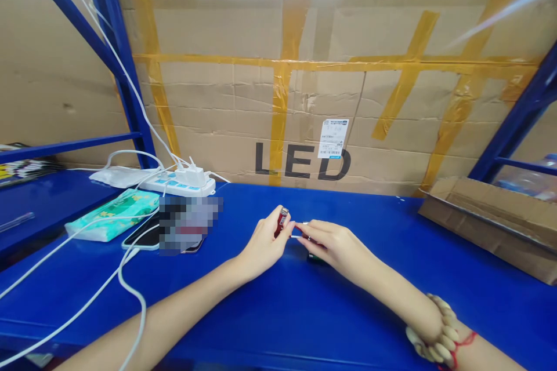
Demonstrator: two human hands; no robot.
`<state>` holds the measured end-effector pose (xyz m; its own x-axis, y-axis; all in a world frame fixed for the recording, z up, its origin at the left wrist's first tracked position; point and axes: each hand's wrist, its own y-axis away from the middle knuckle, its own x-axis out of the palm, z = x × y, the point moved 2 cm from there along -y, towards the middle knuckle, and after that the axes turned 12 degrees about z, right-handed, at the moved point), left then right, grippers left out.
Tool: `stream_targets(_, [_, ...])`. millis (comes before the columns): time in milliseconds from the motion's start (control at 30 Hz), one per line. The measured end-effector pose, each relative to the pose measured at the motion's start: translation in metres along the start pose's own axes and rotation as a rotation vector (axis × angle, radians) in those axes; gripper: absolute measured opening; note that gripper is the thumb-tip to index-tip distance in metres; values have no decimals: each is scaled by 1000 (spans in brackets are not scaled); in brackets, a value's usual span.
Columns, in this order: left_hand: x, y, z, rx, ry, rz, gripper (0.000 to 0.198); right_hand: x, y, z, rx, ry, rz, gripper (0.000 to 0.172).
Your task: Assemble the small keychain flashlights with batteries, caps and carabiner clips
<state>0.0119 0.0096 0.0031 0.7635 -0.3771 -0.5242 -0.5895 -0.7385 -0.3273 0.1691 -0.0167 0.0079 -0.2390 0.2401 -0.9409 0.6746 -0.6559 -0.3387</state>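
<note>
My left hand (265, 243) is closed around a small red lighter (282, 221), whose metal top points up. Close to its fingertips, my right hand (333, 243) pinches a small, thin thing; dark red and white bits show between the two hands, but its kind is mostly hidden by the fingers. A short white stick-like piece (296, 236) bridges the gap between the hands. Under the right hand a dark object with a green part (317, 257) rests on the blue tabletop (278, 324), largely covered by the palm.
On the left are a white power strip (185, 182) with plugs, a green tissue pack (114, 214), a phone (145, 235) and trailing white cables (130, 284). Behind the table stands a large taped cardboard sheet (226, 110). An open cardboard box (487, 226) lies at right, by blue posts.
</note>
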Motion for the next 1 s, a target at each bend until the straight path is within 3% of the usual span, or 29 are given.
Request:
stream_targets(233, [0,2,-5,4,-53,17,23,5,-1,4,-8,75,-13,30])
stream_targets(633, [3,0,0,12,0,50,26,-2,-2,3,39,-215,-19,36])
stream_targets(767, [2,1,0,-27,16,57,26,-8,-1,-2,89,-247,-125,33])
stream_targets(867, [5,3,3,-64,-40,152,21,-11,1,-5,153,-266,-247,30])
stream_targets(1000, [12,6,3,-120,-255,265,16,-8,1,-3,181,-282,-311,28])
